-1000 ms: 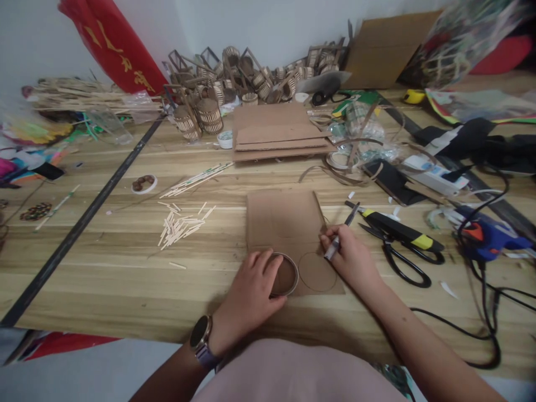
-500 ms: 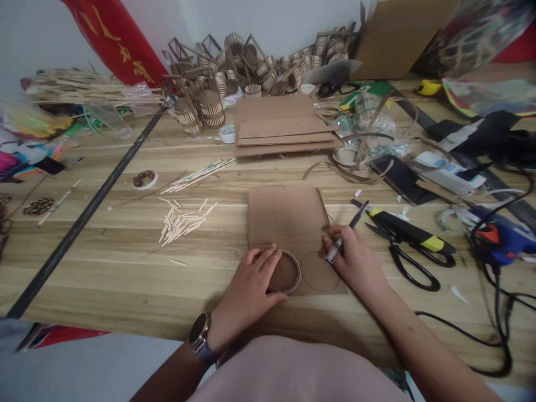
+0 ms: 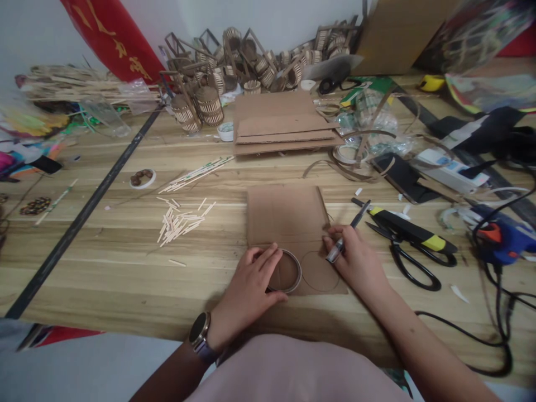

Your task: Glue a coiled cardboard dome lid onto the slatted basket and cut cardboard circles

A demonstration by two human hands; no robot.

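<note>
A piece of brown cardboard [image 3: 287,212] lies flat on the wooden table in front of me. My left hand [image 3: 253,276] holds a thin round ring [image 3: 300,273] down on its lower part, fingers across the ring's left side and thumb at the lower edge. Right of the ring, a drawn circle [image 3: 320,272] shows on the cardboard. My right hand [image 3: 355,254] grips a pen [image 3: 336,249] at the cardboard's right edge. The pen slants, its clear end pointing down-left near the drawn circle; the fingertips are partly hidden.
Black scissors [image 3: 412,259] and a yellow-black cutter [image 3: 412,230] lie to the right, near a blue glue gun [image 3: 500,234] with its cable. Short sticks [image 3: 180,223] are scattered left. Behind are stacked cardboard sheets [image 3: 276,114] and several small woven baskets [image 3: 209,106].
The view has shifted very slightly. Both hands, the ring and the pen keep their places on the cardboard.
</note>
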